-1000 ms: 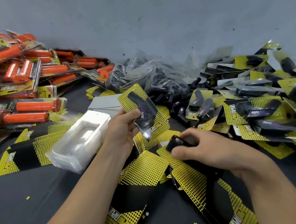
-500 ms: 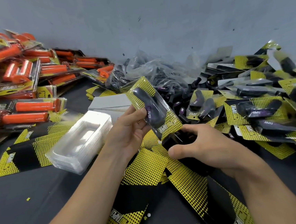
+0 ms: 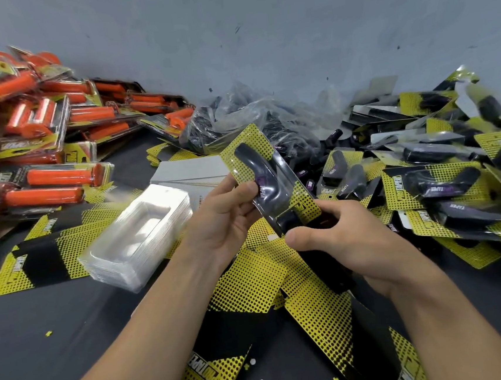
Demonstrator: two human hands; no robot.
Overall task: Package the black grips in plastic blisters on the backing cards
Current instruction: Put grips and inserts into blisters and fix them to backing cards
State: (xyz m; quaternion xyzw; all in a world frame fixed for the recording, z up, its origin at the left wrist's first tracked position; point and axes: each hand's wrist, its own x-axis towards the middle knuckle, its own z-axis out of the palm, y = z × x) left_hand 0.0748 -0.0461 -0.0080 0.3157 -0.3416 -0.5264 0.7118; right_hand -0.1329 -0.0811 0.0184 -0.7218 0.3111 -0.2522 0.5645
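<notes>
Black grip point(image 3: 251, 165), curved, purple band, glossy

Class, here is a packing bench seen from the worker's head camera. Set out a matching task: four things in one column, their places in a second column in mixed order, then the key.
Things
1. orange grip packs
2. stack of clear blisters
3. bag of loose black grips
4. black-grip pack

Places
A. held between left hand and right hand
B. furthest back, in the middle
C. piled at far left
D. lying just left of the left hand

Pairs: 1-C, 2-D, 3-B, 4-A
</notes>
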